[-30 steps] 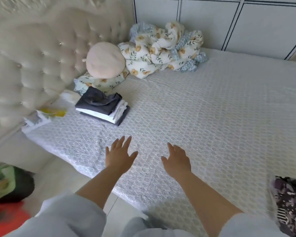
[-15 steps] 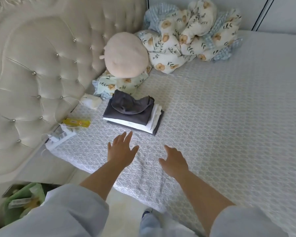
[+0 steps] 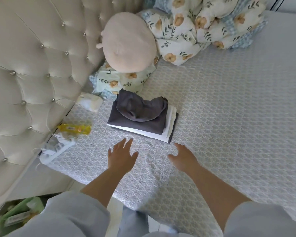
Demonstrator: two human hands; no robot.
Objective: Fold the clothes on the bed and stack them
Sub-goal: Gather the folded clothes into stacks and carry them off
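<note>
A small stack of folded clothes (image 3: pixel 149 127) lies on the bed (image 3: pixel 229 117) near the headboard: dark grey and white layers, with a loosely bunched dark grey piece (image 3: pixel 140 106) on top. My left hand (image 3: pixel 121 155) hovers just in front of the stack's near edge, fingers spread and empty. To its right, my right hand (image 3: pixel 183 158) is also open and empty, a short way from the stack's near right corner. Neither hand touches the clothes.
A tufted cream headboard (image 3: pixel 32 74) stands on the left. A round beige plush (image 3: pixel 128 43) rests on a floral pillow; a crumpled floral quilt (image 3: pixel 203 24) lies at the back. A yellow packet (image 3: pixel 73 129), a white pouch (image 3: pixel 90 102) and a power strip (image 3: pixel 56 149) lie by the headboard.
The view has come closer to the stack and turned left. Both hands have moved nearer the folded clothes, staying open and empty.
</note>
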